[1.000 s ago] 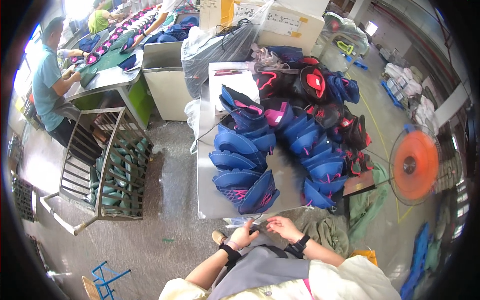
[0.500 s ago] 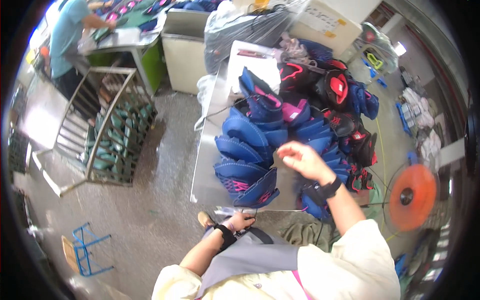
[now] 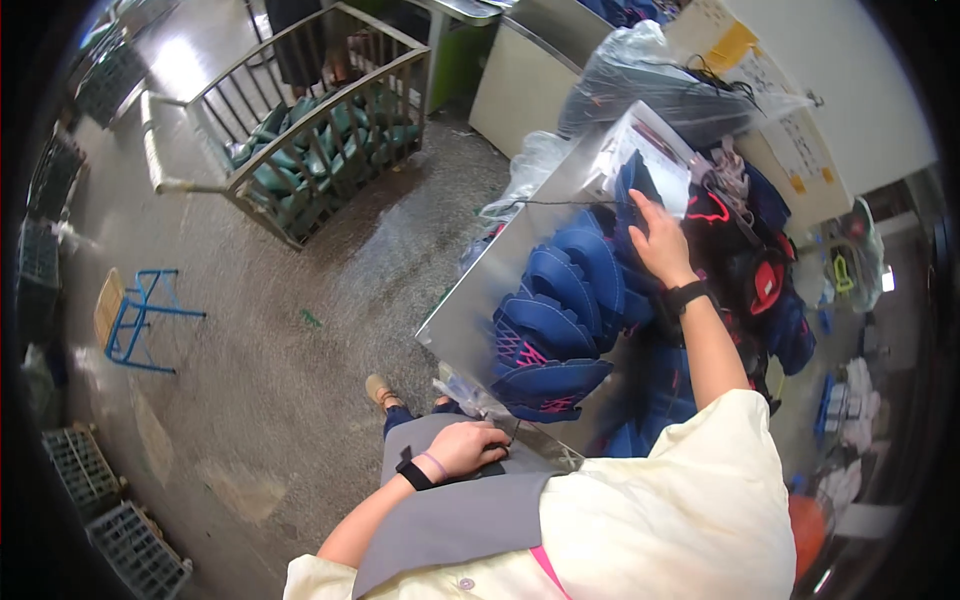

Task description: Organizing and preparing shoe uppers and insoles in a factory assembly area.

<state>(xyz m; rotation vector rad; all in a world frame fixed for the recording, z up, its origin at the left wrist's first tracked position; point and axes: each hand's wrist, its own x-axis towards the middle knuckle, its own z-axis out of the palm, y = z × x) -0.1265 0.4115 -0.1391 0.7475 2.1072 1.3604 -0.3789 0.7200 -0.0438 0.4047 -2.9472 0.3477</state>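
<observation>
Blue shoe uppers with pink lacing stand in an overlapping row on a metal table. My right hand reaches to the row's far end, fingers apart, against a dark blue upper; I see no grip on it. At my waist, over a grey apron, my left hand is closed around a small black thing whose kind I cannot make out. A thin dark cord rises beside it. More blue uppers beneath my right forearm are blurred.
Black-and-red shoes are heaped right of the row. A white box and plastic-wrapped bundle stand at the back. A barred cart holds green pieces at far left; a blue-legged stool stands on the floor.
The view has swung right, so the table appears turned. My right hand has moved from beside the row's middle to its far end. My left hand remains closed at my waist.
</observation>
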